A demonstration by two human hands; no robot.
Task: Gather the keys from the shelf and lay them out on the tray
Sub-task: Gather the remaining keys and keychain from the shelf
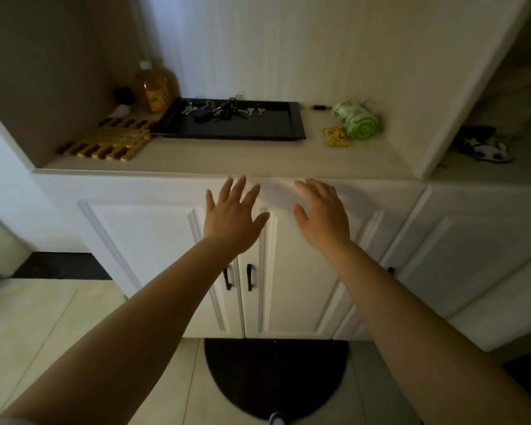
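A black rectangular tray (258, 130) lies on the beige shelf (227, 157) inside a white cabinet niche. Several keys (224, 110) with rings and a dark fob sit bunched along the tray's far edge, some silver ones to the right of the bunch. My left hand (232, 216) and my right hand (322, 217) hover side by side in front of the cabinet, just below the shelf's front edge. Both are empty with fingers spread, palms facing down and away.
A wooden slatted trivet (108, 139) lies left of the tray, with an orange liquid bottle (154, 87) behind it. A green roll of bags (357, 119) and a yellow packet (336, 136) sit to the right. Cabinet doors with black handles (238, 277) are below, a dark mat (276, 375) on the floor.
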